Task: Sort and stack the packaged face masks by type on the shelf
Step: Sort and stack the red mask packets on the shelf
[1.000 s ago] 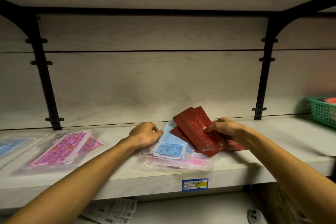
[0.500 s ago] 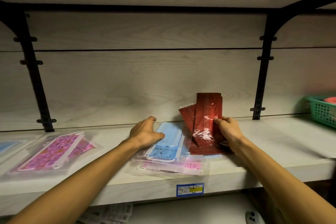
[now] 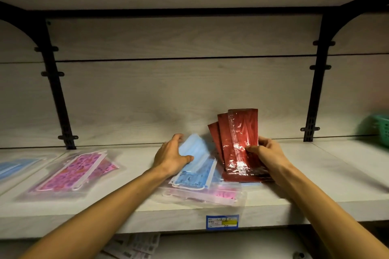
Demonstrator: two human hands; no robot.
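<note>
My right hand [image 3: 268, 153] grips a fan of three red packaged masks [image 3: 242, 139], held nearly upright against the shelf's back panel. More red packs [image 3: 242, 177] lie flat under them. My left hand [image 3: 171, 156] rests with spread fingers on a blue packaged mask [image 3: 195, 166], which tops a mixed pile. A pale pink pack [image 3: 212, 194] sticks out at the pile's front. Further left on the shelf [image 3: 126, 212] lies a stack of pink patterned packs [image 3: 77, 171], and a blue pack [image 3: 12, 167] shows at the left edge.
A green basket [image 3: 379, 126] stands at the far right of the shelf. Black brackets [image 3: 56, 90] run up the back panel on both sides. A blue price label [image 3: 222, 221] sits on the shelf's front edge. Papers [image 3: 134, 247] lie on the shelf below.
My right hand has lifted the red packs from a slant to nearly upright and fanned them out. My left hand stays on the blue pack.
</note>
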